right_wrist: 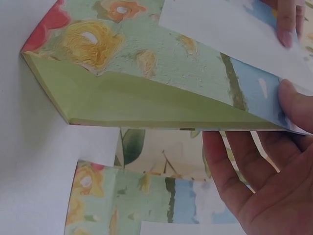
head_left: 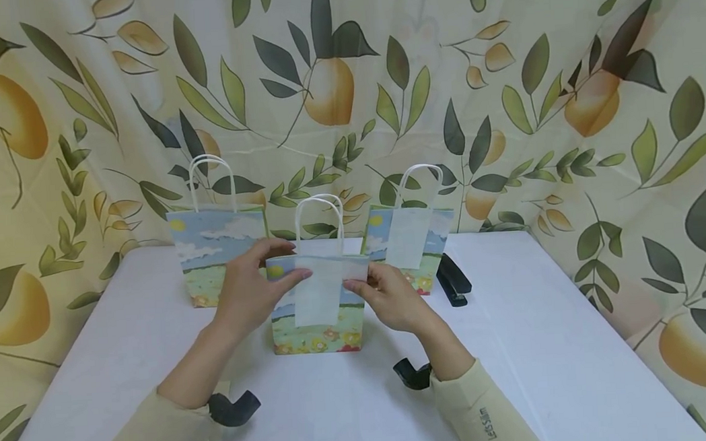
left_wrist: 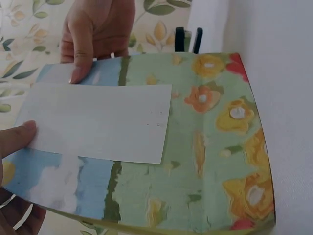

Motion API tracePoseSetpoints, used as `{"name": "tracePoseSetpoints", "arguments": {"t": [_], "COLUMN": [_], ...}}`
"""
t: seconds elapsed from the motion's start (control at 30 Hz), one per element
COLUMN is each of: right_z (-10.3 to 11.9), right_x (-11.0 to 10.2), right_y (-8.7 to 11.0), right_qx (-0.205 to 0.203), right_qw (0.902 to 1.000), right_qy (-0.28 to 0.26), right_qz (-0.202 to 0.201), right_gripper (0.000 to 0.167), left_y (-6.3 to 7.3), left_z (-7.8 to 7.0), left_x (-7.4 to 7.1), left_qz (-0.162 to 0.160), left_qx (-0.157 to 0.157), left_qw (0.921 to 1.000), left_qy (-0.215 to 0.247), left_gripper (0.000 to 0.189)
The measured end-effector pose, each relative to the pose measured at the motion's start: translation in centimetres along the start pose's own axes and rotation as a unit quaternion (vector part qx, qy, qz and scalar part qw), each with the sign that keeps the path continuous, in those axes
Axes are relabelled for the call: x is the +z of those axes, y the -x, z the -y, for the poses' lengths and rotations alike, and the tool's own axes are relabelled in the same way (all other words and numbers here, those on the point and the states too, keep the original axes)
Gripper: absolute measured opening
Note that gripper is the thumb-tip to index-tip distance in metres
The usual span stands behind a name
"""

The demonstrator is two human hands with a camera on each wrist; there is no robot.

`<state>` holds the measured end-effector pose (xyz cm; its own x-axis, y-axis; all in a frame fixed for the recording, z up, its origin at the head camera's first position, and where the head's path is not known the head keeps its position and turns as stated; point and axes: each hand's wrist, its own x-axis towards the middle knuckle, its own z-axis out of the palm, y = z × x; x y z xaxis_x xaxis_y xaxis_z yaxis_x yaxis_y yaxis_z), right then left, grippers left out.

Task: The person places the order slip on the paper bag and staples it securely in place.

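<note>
Two sleeves (head_left: 486, 408), bottom | left grip (head_left: 245, 291), right grip (head_left: 397, 299): both pinching one front bag (head_left: 320, 337), centre | two rear bags (head_left: 218, 245), mid-frame | one stapler (head_left: 454, 280), right

Right sleeve (head_left: 481, 409): dark sideways lettering, seemingly "Let's slim"
White paper (left_wrist: 100, 122): tiny dark marks near one end, too small to read

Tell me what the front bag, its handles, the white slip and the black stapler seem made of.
Front bag: probably paper, low sheen; the crisp folded side suggests it.
Handles: white, perhaps paper cord; too small to be sure.
White slip: apparently plain matte paper, thin with straight-cut edges.
Black stapler: likely plastic or coated metal; its dark surface leaves that open.
</note>
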<state>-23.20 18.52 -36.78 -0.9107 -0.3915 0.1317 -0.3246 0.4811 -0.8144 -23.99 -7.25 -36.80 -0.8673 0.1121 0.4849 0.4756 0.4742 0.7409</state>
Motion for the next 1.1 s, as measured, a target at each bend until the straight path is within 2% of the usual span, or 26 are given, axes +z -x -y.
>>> {"name": "tracePoseSetpoints", "arguments": {"t": [0.2,0.33,0.43,0.57,0.7,1.1], "right_z": [-0.1,-0.2,-0.2,0.1,0.3,0.6], "right_x": [0.5,0.6,0.9,1.6,1.8,1.9], "right_y": [-0.3,-0.4,-0.5,-0.7,-0.6,-0.7], "right_qx": [-0.013,-0.004,-0.005,-0.027,-0.030,-0.036], "right_qw": [0.9998,0.9999,0.9996,0.9963,0.9930,0.9929], "right_qy": [-0.006,-0.005,-0.026,-0.059,-0.068,-0.055], "right_qz": [0.014,0.014,-0.005,-0.057,-0.092,-0.099], "right_gripper": [0.025,0.028,0.030,0.030,0.028,0.027], "left_y": [0.1,0.3,0.2,-0.1,-0.3,-0.3], "left_z": [0.6,0.7,0.6,0.6,0.3,0.2], "left_x": [0.2,0.2,0.1,0.1,0.1,-0.1], "left_qz": [0.003,0.007,0.011,0.022,0.032,0.041], "left_qx": [-0.011,-0.013,-0.014,-0.018,-0.024,-0.044], "left_qw": [0.9992,0.9988,0.9986,0.9974,0.9962,0.9946], "left_qy": [0.039,0.047,0.050,0.066,0.077,0.085], "left_gripper": [0.035,0.029,0.028,0.026,0.026,0.025]}}
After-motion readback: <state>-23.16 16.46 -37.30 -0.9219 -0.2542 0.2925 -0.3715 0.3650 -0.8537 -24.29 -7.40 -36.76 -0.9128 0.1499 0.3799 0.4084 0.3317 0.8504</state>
